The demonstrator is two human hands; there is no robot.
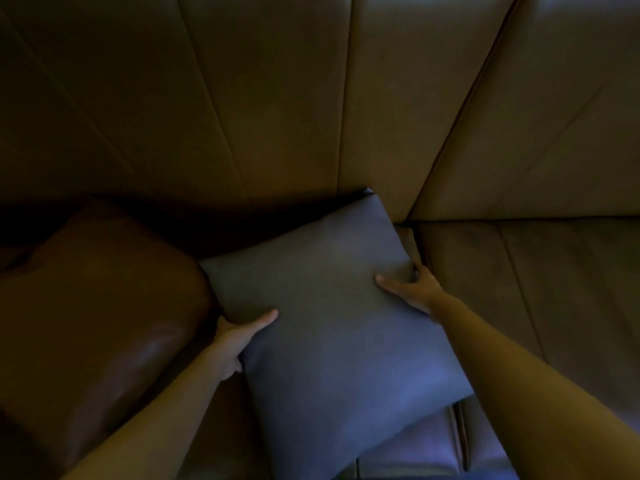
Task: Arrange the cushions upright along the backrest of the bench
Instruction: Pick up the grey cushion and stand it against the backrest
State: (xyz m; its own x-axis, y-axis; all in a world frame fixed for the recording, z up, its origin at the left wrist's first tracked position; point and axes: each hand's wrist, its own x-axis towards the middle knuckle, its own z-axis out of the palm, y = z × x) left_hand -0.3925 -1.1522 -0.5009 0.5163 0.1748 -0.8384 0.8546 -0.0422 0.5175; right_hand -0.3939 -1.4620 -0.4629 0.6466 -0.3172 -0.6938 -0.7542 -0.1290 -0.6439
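A dark blue-grey square cushion (pixel 332 327) lies tilted on the bench seat, its far corner touching the tan panelled backrest (pixel 284 109). My left hand (pixel 239 341) grips its left edge, thumb on top and fingers hidden underneath. Over on the right edge, my right hand (pixel 415 289) holds it the same way, thumb resting on the face. A brown leather cushion (pixel 100 306) sits to the left, close beside the blue one.
The backrest turns a corner at the right, where a second padded panel (pixel 540 109) meets the seat (pixel 554 289). A seam in the seat (pixel 457 438) shows below the blue cushion. The scene is dim.
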